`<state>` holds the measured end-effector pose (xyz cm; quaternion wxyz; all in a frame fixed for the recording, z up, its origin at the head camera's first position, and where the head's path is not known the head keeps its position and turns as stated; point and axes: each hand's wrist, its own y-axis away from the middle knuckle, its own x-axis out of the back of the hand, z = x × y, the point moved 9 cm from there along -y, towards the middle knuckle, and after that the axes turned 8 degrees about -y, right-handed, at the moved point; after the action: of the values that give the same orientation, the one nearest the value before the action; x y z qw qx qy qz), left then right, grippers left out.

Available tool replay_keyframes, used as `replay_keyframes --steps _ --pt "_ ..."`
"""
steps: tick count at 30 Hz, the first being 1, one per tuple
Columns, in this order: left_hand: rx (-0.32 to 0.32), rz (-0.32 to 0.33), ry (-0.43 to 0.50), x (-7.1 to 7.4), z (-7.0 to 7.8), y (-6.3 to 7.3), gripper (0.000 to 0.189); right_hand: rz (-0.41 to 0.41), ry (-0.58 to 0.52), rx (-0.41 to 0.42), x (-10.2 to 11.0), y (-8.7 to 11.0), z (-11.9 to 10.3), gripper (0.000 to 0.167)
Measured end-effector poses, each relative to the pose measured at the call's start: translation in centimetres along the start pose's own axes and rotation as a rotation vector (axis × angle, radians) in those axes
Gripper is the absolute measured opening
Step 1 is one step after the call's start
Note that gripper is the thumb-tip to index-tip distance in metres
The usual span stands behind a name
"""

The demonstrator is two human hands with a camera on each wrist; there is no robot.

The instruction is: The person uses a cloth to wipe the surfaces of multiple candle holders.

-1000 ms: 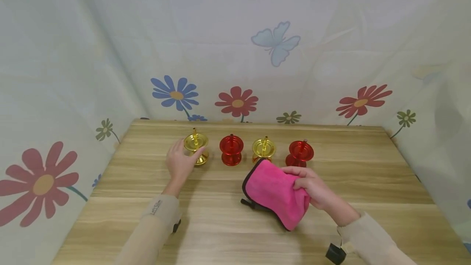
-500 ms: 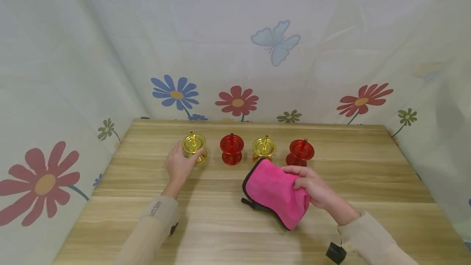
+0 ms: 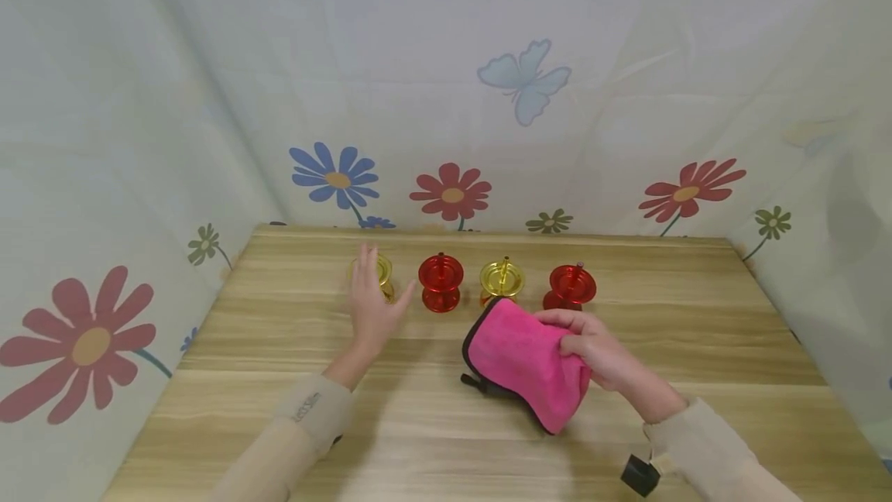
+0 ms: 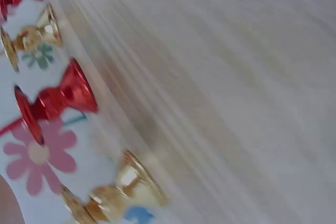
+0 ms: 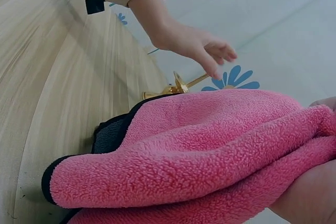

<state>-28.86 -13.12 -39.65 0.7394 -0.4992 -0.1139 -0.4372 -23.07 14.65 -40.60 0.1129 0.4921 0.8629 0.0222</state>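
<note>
I have the left hand (image 3: 376, 312), its grip wide, fingers extended, at the leftmost gold stand (image 3: 385, 273); whether they touch I cannot tell. The right hand (image 3: 595, 351) pinches the pink cloth (image 3: 526, 355) before the other gold stand (image 3: 502, 280) and the rightmost red stand (image 3: 573, 283), upright on the worktop (image 3: 697, 324).

The wood-grain table (image 3: 697, 316) bears four upright stemmed holders (image 3: 440, 277), gold and red alternating.

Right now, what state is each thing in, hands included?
Black-edged pink towel: creased, held
Right hand: gripping towel
Left hand: thumb spread, holding nothing
Left gold candle holder: upright, partly hidden by hand
Left red candle holder: upright, candleless
Right gold candle holder: upright, candleless
Right red candle holder: upright, candleless
</note>
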Motion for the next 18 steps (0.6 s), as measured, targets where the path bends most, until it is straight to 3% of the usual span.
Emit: replay_keyframes --steps 2,4,11,15,18 --pt "-0.043 -0.032 0.022 -0.8 1.2 0.1 0.078 0.017 0.020 0.005 0.2 0.1 -0.2 0.048" --pt "-0.028 -0.100 0.046 -2.0 1.6 0.2 0.079 0.031 0.038 0.010 0.4 0.1 -0.3 0.048" --pt "0.198 -0.362 0.087 -6.7 0.7 1.2 0.093 0.061 0.087 0.038 0.8 0.3 -0.5 0.047" --pt "0.295 -0.430 0.065 -8.6 0.0 1.7 0.102 0.099 0.153 0.071 1.1 0.4 -0.7 0.044" --pt "0.360 -0.440 0.054 -9.4 -0.6 1.8 0.106 0.123 0.180 0.092 1.3 0.5 -0.9 0.042"
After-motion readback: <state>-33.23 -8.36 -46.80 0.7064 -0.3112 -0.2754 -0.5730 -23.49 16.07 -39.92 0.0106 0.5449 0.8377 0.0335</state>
